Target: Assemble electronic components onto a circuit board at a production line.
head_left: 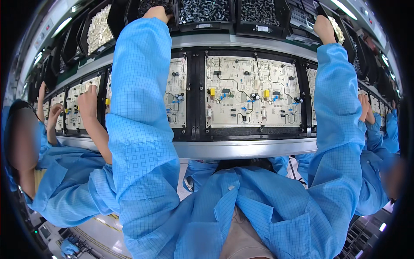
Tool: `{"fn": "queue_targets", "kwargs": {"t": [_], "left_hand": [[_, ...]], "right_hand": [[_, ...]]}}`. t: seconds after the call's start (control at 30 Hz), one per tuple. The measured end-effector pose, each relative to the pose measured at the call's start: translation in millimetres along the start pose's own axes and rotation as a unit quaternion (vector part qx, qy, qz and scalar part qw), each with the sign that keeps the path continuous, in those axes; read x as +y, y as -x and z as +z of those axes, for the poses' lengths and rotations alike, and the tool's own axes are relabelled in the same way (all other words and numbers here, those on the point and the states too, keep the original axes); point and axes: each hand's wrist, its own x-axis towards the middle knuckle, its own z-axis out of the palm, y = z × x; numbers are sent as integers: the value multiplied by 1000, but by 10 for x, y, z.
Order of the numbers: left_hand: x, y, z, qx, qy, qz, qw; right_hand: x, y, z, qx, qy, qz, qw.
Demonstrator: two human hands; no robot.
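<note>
Both my arms, in blue checked sleeves, stretch forward over the work line to the parts bins. My left hand (157, 14) is at a black bin of small dark parts (148, 4), its fingers hidden. At the far right, my right hand (324, 29) is beside a bin of pale parts (336, 29); its fingertips are turned away from view. Between my arms lies a pale circuit board (232, 88) in a black frame (198, 97), next to a second board (279, 88). Yellow blocks, black cylinders and blue parts stand on both. Neither hand touches the boards.
More black bins, one with small black cylindrical parts (204, 11) and one with white parts (99, 29), line the far side. A metal rail (246, 149) runs along the near edge. Co-workers' hands (87, 101) are at boards on the left, others (365, 108) on the right.
</note>
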Motion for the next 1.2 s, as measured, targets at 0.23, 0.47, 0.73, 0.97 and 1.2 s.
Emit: {"fn": "queue_targets", "kwargs": {"t": [0.23, 0.47, 0.73, 0.97, 1.2], "left_hand": [[-48, 74, -150, 34, -26, -80, 996], [-11, 237, -358, -4, 90, -89, 992], [-276, 193, -658, 179, 573, -86, 795], [489, 974, -1217, 43, 801, 128, 583], [1456, 1820, -1178, 61, 626, 76, 773]], "right_hand": [[-138, -35, -212, -11, -14, -43, 999], [-94, 2, -161, -49, -19, -24, 998], [-116, 58, -178, -17, -75, 16, 997], [70, 134, -33, -9, -152, 6, 988], [125, 281, -128, 24, -160, 13, 987]]}}
